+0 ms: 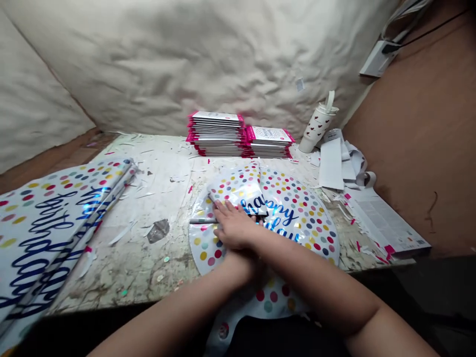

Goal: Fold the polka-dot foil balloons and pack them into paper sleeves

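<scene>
A round foil balloon (314, 213), white with coloured dots and blue "happy" lettering, lies flat on the table in front of me. Part of its left side is folded over toward the middle. My right hand (234, 225) reaches across to the left and presses on that fold, its fingers stretched out and apart. Crossed beneath it, my left hand (245, 260) rests on the balloon; its fingers are mostly hidden by the right hand and forearm. The balloon's tail (223, 329) hangs over the table's front edge.
More dotted foil balloons (40, 218) lie stacked at the left. Pink-edged packets (215, 131) and a shorter stack of packets (269, 141) stand at the back. A white tumbler (318, 126), paper strips (334, 161) and a printed sheet (390, 218) are on the right. Scraps litter the worn tabletop (148, 267).
</scene>
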A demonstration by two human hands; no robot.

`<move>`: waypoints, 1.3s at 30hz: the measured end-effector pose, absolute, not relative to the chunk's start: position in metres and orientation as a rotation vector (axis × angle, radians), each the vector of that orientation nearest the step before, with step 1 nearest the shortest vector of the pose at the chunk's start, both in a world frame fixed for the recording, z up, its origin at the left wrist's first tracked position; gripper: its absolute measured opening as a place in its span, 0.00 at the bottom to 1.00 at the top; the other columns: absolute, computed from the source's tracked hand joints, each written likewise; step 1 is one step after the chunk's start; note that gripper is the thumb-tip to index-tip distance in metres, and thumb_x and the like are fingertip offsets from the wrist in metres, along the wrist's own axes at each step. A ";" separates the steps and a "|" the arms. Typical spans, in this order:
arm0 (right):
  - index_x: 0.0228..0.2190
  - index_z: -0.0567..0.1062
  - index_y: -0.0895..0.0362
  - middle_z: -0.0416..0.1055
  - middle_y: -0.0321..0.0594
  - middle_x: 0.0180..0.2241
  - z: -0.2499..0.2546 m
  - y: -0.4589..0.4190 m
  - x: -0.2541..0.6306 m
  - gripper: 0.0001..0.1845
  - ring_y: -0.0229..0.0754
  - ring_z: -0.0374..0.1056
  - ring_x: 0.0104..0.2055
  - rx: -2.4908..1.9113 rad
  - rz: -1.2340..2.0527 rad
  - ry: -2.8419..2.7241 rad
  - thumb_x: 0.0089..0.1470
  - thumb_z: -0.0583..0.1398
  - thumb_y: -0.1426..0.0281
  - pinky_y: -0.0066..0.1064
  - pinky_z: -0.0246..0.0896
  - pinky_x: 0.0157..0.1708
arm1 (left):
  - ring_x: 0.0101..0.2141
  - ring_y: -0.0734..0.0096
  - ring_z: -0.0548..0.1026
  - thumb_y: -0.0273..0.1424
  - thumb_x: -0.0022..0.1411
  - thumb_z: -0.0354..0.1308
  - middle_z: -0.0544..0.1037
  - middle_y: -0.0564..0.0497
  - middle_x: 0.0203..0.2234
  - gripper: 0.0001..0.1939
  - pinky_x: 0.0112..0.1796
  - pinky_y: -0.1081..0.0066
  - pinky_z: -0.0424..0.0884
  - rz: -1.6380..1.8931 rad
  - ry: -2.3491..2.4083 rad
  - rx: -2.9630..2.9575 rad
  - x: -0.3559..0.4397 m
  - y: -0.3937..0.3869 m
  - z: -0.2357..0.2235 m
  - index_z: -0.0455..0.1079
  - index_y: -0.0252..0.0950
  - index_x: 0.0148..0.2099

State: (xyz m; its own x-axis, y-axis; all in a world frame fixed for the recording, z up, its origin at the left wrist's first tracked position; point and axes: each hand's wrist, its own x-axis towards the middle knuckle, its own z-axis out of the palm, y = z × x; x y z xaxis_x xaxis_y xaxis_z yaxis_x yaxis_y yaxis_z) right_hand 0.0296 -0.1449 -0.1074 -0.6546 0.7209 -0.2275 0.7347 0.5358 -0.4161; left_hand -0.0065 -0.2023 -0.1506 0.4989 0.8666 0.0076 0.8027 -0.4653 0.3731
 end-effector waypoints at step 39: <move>0.43 0.70 0.58 0.74 0.45 0.40 -0.112 -0.145 0.178 0.14 0.43 0.69 0.44 1.564 0.396 3.636 0.56 0.51 0.76 0.35 0.64 0.44 | 0.49 0.50 0.69 0.59 0.55 0.38 0.70 0.36 0.50 0.41 0.47 0.53 0.65 0.696 1.065 0.886 -0.077 -0.206 -0.092 0.61 0.32 0.57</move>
State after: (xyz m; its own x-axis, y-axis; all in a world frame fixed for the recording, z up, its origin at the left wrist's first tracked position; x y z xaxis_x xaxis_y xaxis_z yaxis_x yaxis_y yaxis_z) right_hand 0.1777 -0.1446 -0.1116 -0.4122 0.5266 0.7435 0.6742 0.7252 -0.1399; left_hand -0.0773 -0.2056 -0.0919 0.3409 0.8331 -0.4356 -0.0643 0.4830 0.8733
